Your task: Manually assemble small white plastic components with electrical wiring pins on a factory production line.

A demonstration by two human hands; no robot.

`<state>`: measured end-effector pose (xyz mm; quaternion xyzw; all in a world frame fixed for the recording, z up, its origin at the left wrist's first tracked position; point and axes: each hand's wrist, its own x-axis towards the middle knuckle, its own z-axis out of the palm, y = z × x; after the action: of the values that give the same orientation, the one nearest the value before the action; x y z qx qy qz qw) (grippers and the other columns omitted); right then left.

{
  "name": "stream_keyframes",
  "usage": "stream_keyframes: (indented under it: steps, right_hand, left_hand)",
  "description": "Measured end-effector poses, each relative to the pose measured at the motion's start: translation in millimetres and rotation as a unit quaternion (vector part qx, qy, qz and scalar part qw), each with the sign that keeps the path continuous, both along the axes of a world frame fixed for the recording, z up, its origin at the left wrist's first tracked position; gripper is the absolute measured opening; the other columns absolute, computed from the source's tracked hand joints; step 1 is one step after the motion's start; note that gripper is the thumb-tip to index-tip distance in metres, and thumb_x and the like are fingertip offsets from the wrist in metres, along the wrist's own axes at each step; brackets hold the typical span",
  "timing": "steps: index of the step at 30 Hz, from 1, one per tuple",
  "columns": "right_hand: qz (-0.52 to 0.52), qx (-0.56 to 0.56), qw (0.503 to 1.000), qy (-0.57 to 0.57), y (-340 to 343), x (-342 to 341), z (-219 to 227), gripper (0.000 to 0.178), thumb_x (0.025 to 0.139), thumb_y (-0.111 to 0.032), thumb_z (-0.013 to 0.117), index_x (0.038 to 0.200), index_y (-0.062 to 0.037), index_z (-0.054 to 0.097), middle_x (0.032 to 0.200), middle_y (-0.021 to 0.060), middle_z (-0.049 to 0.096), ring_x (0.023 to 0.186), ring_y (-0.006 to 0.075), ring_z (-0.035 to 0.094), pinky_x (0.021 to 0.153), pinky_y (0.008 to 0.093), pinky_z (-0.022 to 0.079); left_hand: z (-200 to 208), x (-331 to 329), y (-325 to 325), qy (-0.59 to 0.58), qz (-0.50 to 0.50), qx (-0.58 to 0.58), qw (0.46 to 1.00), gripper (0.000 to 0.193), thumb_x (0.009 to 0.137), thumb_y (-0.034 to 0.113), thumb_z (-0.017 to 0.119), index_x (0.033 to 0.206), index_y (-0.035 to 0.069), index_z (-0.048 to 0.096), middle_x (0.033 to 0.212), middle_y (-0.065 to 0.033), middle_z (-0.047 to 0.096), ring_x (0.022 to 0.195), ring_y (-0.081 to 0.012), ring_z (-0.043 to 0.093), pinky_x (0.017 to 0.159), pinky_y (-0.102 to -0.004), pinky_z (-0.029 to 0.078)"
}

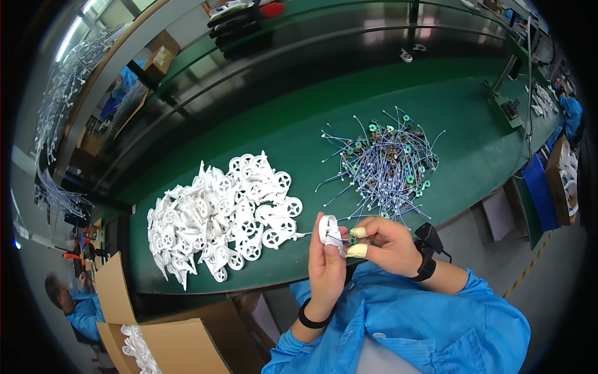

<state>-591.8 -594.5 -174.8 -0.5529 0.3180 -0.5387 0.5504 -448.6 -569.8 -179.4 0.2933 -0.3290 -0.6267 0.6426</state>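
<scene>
Hands, left hand (327, 269) and right hand (395, 246): close together at the near desk edge, both occupied.
Left grip: fingers and thumb around a white moulded-plastic part with a rounded end (328, 229), tilted up between the hands, likely to keep it steady and visible.
Right grip: thumb and fingertip in pale-yellow finger covers (357, 250), narrowed on what looks like a small green-and-dark wired piece (352, 239), touching or just beside the white part; contact too small to tell. Covers perhaps worn for grip or protection.
Carton at lower left: open brown cardboard box (177, 346) with more white plastic parts (138, 349) inside.
Left heap: white plastic parts with spoked round ends (215, 209), piled on the green-topped desk (302, 143), presumably for easy reach by the left hand.
Right heap: thin blue-grey wires with green rings and white tips (386, 165), tangled together, apart from the white heap, presumably to prevent mixing.
Far shelf: brown carton (157, 63) with a pale label (164, 55), unreadable.
Writing elsewhere: none legible.
</scene>
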Motion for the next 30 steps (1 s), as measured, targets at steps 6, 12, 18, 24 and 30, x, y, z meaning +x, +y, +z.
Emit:
stream_keyframes:
  steps: [6, 12, 18, 24, 30]
  right_hand:
    - [-0.065, -0.08, 0.983, 0.155, -4.3, 2.9, 9.8, 0.019, 0.079, 0.001, 0.069, 0.096, 0.0, 0.061, 0.093, 0.009, 0.063, 0.07, 0.0113, 0.059, 0.059, 0.0241, 0.049]
    - [-0.068, -0.051, 0.988, 0.128, -1.9, 7.9, 14.2, 0.021, 0.078, 0.002, 0.067, 0.099, 0.001, 0.061, 0.092, 0.0102, 0.064, 0.07, 0.0169, 0.061, 0.061, 0.0282, 0.05]
    - [-0.066, -0.118, 0.968, 0.211, -3.6, 3.5, 25.1, 0.023, 0.08, 0.005, 0.062, 0.103, 0.0016, 0.061, 0.096, 0.0139, 0.061, 0.08, 0.0256, 0.062, 0.068, 0.0326, 0.051]
    - [-0.095, -0.159, 0.957, 0.222, -2.8, 3.1, 27.2, 0.026, 0.078, 0.007, 0.057, 0.103, 0.0019, 0.061, 0.094, 0.0146, 0.059, 0.079, 0.0297, 0.06, 0.068, 0.0356, 0.05]
    - [-0.16, -0.19, 0.947, 0.204, -2.8, 4.5, 6.4, 0.026, 0.075, 0.009, 0.063, 0.1, -0.0003, 0.066, 0.095, 0.0135, 0.062, 0.081, 0.0283, 0.062, 0.069, 0.0331, 0.052]
  left_hand:
    - [-3.2, -1.1, 8.4, -0.194, -0.025, -0.051, 0.979, 0.059, 0.104, 0.029, 0.035, 0.149, -0.001, 0.013, 0.133, -0.011, 0.042, 0.124, -0.0198, 0.043, 0.104, -0.0331, 0.035]
    - [-6.8, 2.1, 7.7, -0.333, 0.009, -0.1, 0.938, 0.06, 0.104, 0.031, 0.032, 0.148, -0.005, 0.015, 0.134, -0.0117, 0.042, 0.121, -0.0177, 0.044, 0.101, -0.0313, 0.036]
    - [-7.5, 2.0, 9.6, -0.257, -0.013, -0.063, 0.964, 0.059, 0.104, 0.03, 0.035, 0.148, -0.005, 0.015, 0.132, -0.0106, 0.045, 0.11, -0.0137, 0.048, 0.093, -0.027, 0.04]
    - [-9.7, -4.6, 8.6, -0.222, -0.009, -0.053, 0.973, 0.059, 0.104, 0.029, 0.037, 0.148, -0.003, 0.017, 0.13, -0.009, 0.046, 0.104, -0.0118, 0.049, 0.088, -0.0246, 0.042]
    - [-5.3, -8.3, 9.2, -0.219, -0.02, 0.012, 0.975, 0.049, 0.103, 0.022, 0.037, 0.145, -0.002, 0.028, 0.111, -0.0075, 0.054, 0.084, -0.0097, 0.052, 0.07, -0.0211, 0.046]
